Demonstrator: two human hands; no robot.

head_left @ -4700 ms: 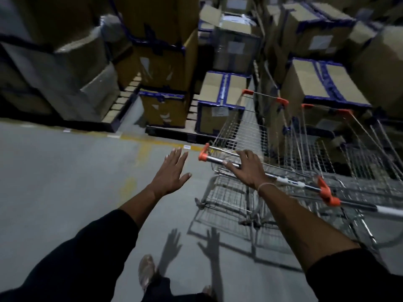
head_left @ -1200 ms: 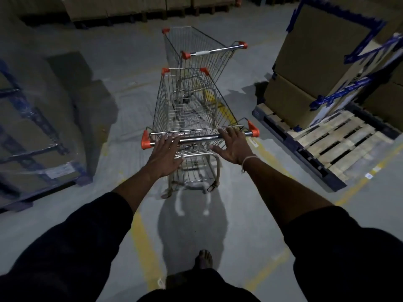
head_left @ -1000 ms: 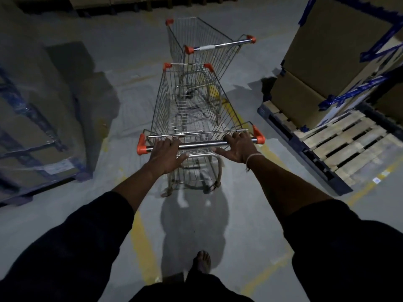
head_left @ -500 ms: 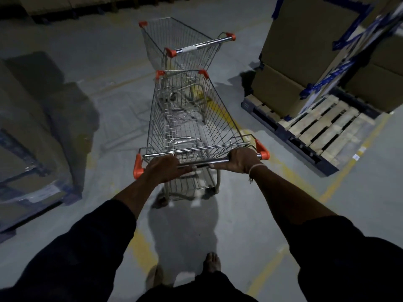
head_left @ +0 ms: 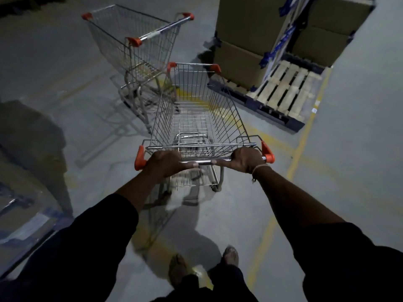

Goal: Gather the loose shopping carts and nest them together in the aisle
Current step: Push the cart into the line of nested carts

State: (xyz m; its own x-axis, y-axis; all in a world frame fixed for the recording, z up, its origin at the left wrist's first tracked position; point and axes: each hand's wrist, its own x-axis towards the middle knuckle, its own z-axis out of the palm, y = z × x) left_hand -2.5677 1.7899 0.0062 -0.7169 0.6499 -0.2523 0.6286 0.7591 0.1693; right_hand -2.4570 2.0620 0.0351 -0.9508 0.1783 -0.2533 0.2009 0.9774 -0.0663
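1. Fingers of left hand (head_left: 162, 163) and right hand (head_left: 245, 159) wrap the near cart's (head_left: 200, 118) handle.
2. Far cart (head_left: 135, 46) stands just beyond, left, apart.
3. Nesting not yet done.

The near cart (head_left: 197, 118) is swinging right, out of line with the far cart (head_left: 139, 46), now ahead-left.

Both my arms are in dark, near-black long sleeves (head_left: 93, 243) shoved up to about mid-forearm, so the forearms are bare. My right hand (head_left: 245, 159) has a thin pale string bracelet (head_left: 259, 168) round the wrist, my left hand (head_left: 165, 163) wears nothing. Dark trousers, sandals (head_left: 177, 269) down below, too dim for detail.
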